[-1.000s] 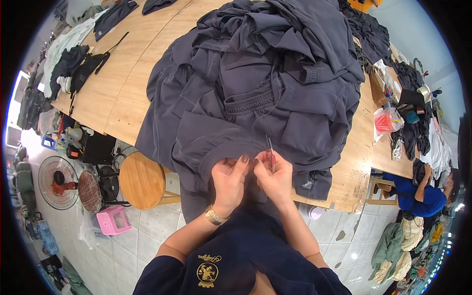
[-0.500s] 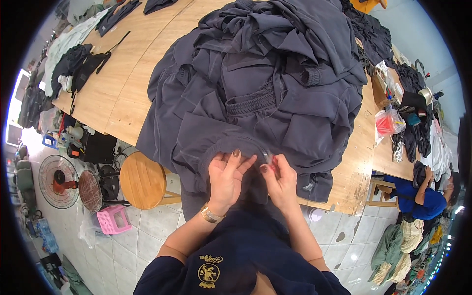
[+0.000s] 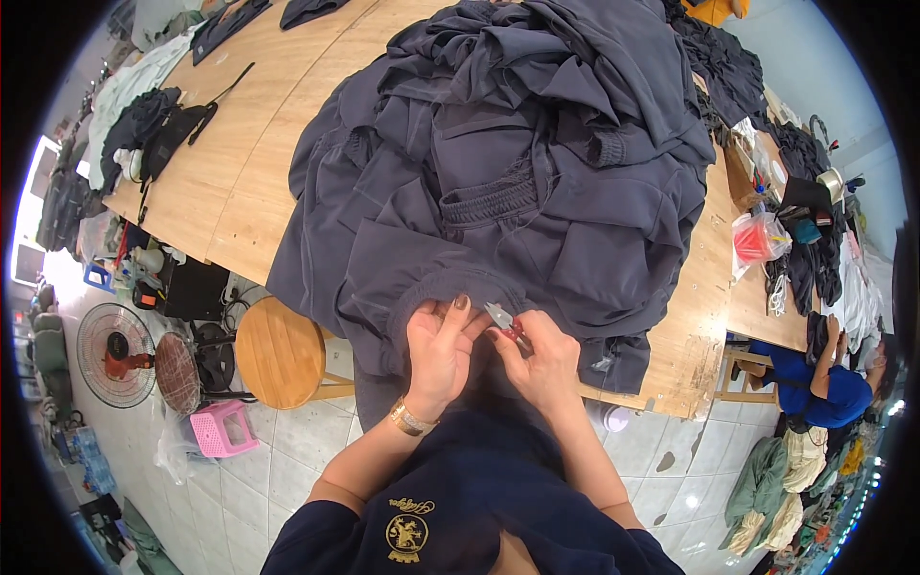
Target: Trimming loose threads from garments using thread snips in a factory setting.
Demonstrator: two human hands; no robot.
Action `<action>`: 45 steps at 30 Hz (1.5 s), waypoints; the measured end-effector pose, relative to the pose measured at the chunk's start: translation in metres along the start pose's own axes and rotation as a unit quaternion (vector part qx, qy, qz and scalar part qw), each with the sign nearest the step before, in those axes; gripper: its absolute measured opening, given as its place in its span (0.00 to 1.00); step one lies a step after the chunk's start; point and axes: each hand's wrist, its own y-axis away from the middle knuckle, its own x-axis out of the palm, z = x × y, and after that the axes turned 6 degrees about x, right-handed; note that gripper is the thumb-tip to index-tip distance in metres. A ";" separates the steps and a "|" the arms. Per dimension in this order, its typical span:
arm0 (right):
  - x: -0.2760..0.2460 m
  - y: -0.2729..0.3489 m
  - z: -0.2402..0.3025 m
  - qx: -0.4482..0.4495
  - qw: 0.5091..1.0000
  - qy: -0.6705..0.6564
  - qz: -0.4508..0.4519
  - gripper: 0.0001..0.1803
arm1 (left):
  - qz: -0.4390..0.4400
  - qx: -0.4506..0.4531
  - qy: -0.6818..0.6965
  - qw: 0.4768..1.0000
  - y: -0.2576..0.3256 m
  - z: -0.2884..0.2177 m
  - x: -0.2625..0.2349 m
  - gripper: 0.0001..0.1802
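A big heap of dark grey garments (image 3: pixel 613 211) with gathered elastic bands lies on the table in front of me. At its near edge, my left hand (image 3: pixel 439 350) is closed on the elastic edge of one garment (image 3: pixel 455 273), thumb uppermost. My right hand (image 3: pixel 541 355) grips small red-handled thread snips (image 3: pixel 500 316). Their metal blades point up and left, close to the left fingertips. Whether the blades touch a thread or the cloth is too small to tell. Part of the snips' handle is hidden in the right hand.
The wooden table (image 3: pixel 240 182) reaches out under the heap. A round wooden stool (image 3: pixel 278 353), a pink plastic stool (image 3: pixel 223 428) and a fan (image 3: pixel 115 355) stand at left. At right are a bag with something red (image 3: pixel 757 240) and a person in blue (image 3: pixel 815 388).
My right hand has turned and shifted slightly left, so the snips' blades now show beside the left fingers. The left hand and the garment heap stay nearly still.
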 end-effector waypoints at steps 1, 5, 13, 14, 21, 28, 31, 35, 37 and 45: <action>0.001 0.000 0.000 0.000 1.000 0.000 0.000 0.14 | 0.000 0.000 0.000 1.000 0.001 -0.001 0.001 0.07; 0.001 -0.003 -0.001 -0.026 1.000 -0.001 -0.012 0.14 | 0.005 -0.002 -0.014 1.000 0.002 -0.002 0.002 0.06; 0.004 -0.006 -0.003 0.161 0.929 -0.332 -0.026 0.10 | 0.021 0.000 -0.005 1.000 0.003 -0.002 0.006 0.07; 0.010 -0.007 0.001 0.172 0.921 -0.348 -0.036 0.11 | 0.020 0.005 -0.015 1.000 0.004 0.000 0.003 0.07; 0.021 -0.014 -0.002 0.131 0.947 -0.295 0.011 0.07 | 0.032 0.028 -0.044 0.998 0.007 0.005 0.006 0.06; -0.001 -0.015 -0.005 0.226 0.835 -0.502 -0.016 0.06 | 0.021 -0.045 0.030 0.998 0.000 -0.006 0.002 0.02; 0.000 -0.008 -0.009 0.150 0.902 -0.404 -0.004 0.08 | -0.016 -0.077 0.050 0.996 -0.001 -0.010 0.007 0.04; -0.003 -0.002 -0.007 0.080 0.984 -0.161 0.011 0.15 | -0.037 -0.095 0.040 0.994 -0.002 -0.013 0.008 0.07; 0.002 -0.001 -0.009 0.023 0.994 -0.102 -0.014 0.16 | -0.038 -0.091 0.028 0.995 -0.002 -0.013 0.007 0.07; 0.003 -0.007 -0.010 -0.093 0.991 0.084 -0.051 0.16 | -0.005 -0.053 0.010 0.999 0.000 -0.010 0.002 0.09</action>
